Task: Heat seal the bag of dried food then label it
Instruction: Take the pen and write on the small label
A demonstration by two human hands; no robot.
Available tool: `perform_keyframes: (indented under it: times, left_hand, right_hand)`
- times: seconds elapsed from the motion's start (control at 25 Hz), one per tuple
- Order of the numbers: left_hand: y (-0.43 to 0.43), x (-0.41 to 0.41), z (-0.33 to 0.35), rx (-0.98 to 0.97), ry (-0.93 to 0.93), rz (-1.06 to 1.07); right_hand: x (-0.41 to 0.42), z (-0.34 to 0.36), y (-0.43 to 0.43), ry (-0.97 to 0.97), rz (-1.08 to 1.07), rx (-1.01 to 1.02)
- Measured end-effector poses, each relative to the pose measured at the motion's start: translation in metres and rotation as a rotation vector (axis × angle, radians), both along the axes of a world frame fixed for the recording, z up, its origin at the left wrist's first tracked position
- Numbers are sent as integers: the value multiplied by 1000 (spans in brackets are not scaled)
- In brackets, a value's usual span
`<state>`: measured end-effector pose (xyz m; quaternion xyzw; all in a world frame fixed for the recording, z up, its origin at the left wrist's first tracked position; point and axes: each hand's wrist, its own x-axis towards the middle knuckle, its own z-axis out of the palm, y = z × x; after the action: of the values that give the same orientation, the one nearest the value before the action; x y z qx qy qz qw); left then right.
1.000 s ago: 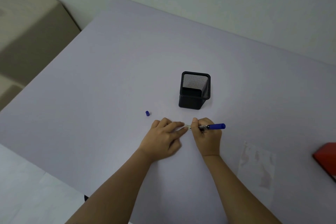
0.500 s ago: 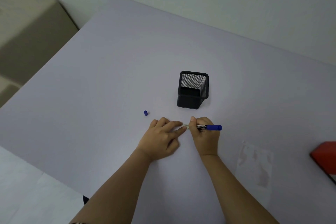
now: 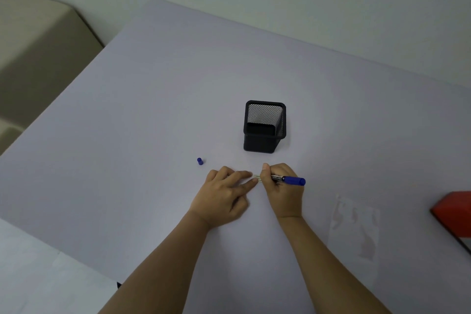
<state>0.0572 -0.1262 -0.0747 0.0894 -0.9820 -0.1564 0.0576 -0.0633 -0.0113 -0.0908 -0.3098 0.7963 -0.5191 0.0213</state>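
Observation:
My right hand (image 3: pixel 281 191) grips a blue marker (image 3: pixel 290 180), its tip pointing left onto a small pale label (image 3: pixel 257 177) on the table. My left hand (image 3: pixel 224 196) lies flat beside it, fingertips pressing the label's left end. The marker's blue cap (image 3: pixel 200 161) lies loose to the left of my hands. A clear bag of dried food (image 3: pixel 355 228) lies flat on the table to the right, apart from both hands.
A black mesh pen holder (image 3: pixel 263 126) stands just behind my hands. A red device (image 3: pixel 453 214) shows at the right edge, cut off. The white table (image 3: pixel 153 109) ends close on the near left; a beige piece of furniture (image 3: pixel 33 41) stands at far left.
Both hands stay on the label with barely any motion; the marker holds almost the same place.

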Motion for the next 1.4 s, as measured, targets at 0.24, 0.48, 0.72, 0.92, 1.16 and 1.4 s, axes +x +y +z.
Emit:
perform_keyframes:
  times: [0.24,0.48,0.72,0.92,1.16,1.4]
  left_hand:
    - [0,0,0,-7,-4,-1]
    - [1,-2,-1,-14,13,-3]
    - [1,-2,-2,-7,30,0]
    - [1,-2,-1,-16,16,-4]
    - [2,-1,0,-16,26,-4]
    - [1,-1,0,-16,31,-8]
  right_hand:
    - [1,0,1,-50,-13,-24]
    - [-1,-3,1,-49,-13,-19]
    - [-1,-2,1,1,-45,-9]
    - [-1,-2,2,24,-47,-18]
    - [0,-3,2,3,-56,-18]
    - [0,-2,1,7,-57,-13]
